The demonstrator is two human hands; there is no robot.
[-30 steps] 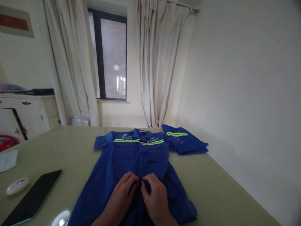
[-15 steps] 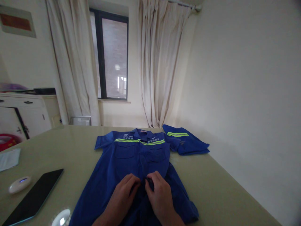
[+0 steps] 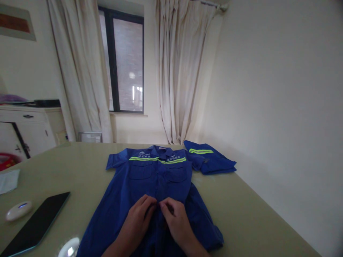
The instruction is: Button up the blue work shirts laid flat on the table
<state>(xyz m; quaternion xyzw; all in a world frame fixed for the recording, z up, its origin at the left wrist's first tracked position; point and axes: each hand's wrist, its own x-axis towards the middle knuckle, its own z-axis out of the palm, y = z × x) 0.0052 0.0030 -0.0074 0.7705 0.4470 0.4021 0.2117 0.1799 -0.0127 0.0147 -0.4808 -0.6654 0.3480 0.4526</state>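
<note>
A blue short-sleeved work shirt (image 3: 142, 185) with yellow-green reflective stripes lies front up on the table, its collar at the far end. My left hand (image 3: 140, 216) pinches the edge of the shirt's front opening at the middle. Close beside it, my right hand (image 3: 175, 216) pinches the other front edge, the fingertips of both hands almost touching. Whatever button sits between the fingers is too small to make out. Beyond the shirt's right sleeve lies a folded blue garment (image 3: 218, 164) with a similar stripe.
A dark tablet (image 3: 37, 221), a white oval device (image 3: 18, 210) and a shiny white round object (image 3: 69, 247) lie left on the pale green table (image 3: 254, 221). Paper (image 3: 9, 181) is at the left edge. A wall (image 3: 289, 107) borders the table's right side.
My right hand has moved left, bringing its fingertips up to my left hand's at the shirt's middle. The view has shifted slightly.
</note>
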